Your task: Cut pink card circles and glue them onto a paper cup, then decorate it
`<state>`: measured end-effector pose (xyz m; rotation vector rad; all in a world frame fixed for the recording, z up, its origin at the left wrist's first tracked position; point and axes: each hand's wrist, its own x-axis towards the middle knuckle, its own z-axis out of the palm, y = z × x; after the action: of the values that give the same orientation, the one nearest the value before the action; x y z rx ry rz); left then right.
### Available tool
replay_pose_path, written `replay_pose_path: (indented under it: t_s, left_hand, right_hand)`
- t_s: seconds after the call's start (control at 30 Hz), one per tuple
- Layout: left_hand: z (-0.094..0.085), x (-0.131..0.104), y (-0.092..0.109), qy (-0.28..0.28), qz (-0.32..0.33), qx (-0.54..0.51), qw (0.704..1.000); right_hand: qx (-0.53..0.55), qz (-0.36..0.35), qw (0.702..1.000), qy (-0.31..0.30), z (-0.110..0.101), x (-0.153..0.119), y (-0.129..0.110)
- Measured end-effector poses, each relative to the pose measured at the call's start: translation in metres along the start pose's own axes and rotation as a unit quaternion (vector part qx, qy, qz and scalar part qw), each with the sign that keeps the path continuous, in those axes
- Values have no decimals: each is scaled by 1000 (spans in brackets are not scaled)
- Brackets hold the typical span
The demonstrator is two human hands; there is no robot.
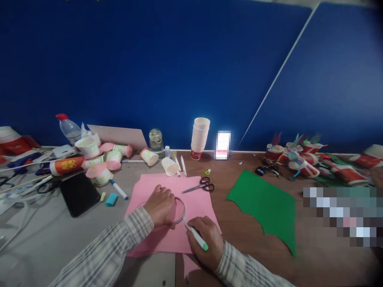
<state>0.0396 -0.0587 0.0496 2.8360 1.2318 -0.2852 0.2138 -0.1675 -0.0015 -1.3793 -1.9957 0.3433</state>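
Observation:
Pink paper sheets (143, 241) lie on the table in front of me. My left hand (160, 207) rests on them, its fingers closed on the left side of a round ring (183, 213) that lies flat on the paper. In my right hand (206, 239) is a white marker with a green end (198, 238), its tip at the lower right edge of the ring. Scissors with black handles (200, 186) lie on the upper right of the pink paper. A green paper with a scalloped edge (265, 203) is to the right.
Behind the paper are a tipped white cup (169, 166), pens and a tall cup stack (200, 139). Decorated cups (100, 173), a black tablet (79, 194) and cables lie left. More red cups (306, 165) stand at the back right, near a lit phone (222, 145).

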Motion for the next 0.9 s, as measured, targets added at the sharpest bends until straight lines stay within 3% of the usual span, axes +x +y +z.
replay_pose_path:
  t_s: [0.2, 0.43, 0.63, 0.9]
  left_hand:
    - [0, 0, -1, -15, 3, -3, 1000]
    - [-4, 2, 1, -19, 1, -1, 1000]
    - [-11, 7, 4, -37, 15, 12, 999]
    - [-20, 19, 6, -88, 35, 32, 995]
  right_hand:
    - [9, -10, 1000, -5, 3, -1, -11]
    - [110, 68, 991, 30, -30, 6, 0]
    - [102, -27, 994, -41, -45, -4, -3]
    - [-2, -173, 973, -152, -33, -3, -28]
